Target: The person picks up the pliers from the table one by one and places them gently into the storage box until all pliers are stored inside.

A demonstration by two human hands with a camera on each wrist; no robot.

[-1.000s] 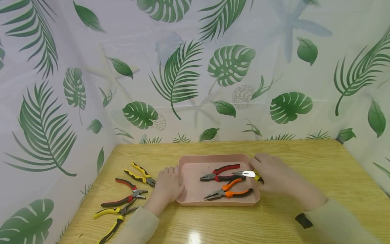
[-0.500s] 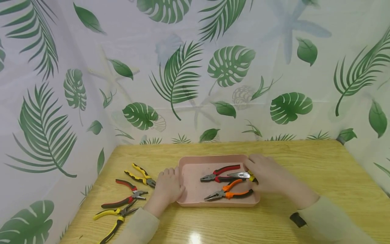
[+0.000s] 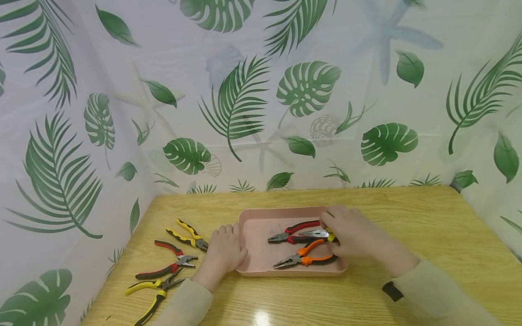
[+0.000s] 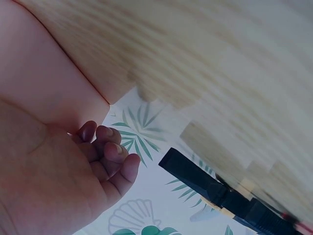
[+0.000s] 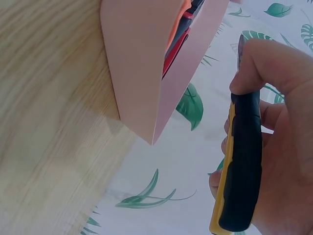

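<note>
In the head view my left hand (image 3: pixel 225 250) grips the left edge of the pink tray (image 3: pixel 291 273), its thumb at the rim. The left wrist view shows curled fingers (image 4: pixel 117 152) beside the tray wall (image 4: pixel 49 68). My right hand (image 3: pixel 354 232) holds yellow-and-black needle-nose pliers (image 3: pixel 317 233) above the tray's right part, jaws pointing left; in the right wrist view the handles (image 5: pixel 242 166) lie between thumb and fingers. Inside the tray lie red-and-black pliers (image 3: pixel 301 225), partly covered by the held pair, and orange-and-black pliers (image 3: pixel 306 260).
On the table (image 3: pixel 399 203), left of the tray, lie yellow-and-black pliers (image 3: pixel 189 233), red-and-black pliers (image 3: pixel 173 267) and another yellow-and-black pair (image 3: pixel 157 290), all spread open. A leaf-printed cloth (image 3: pixel 253 172) hangs behind and beside the table.
My right hand has moved left, carrying the needle-nose pliers from the tray's right edge farther over the tray. The left hand and tray have stayed in place.
</note>
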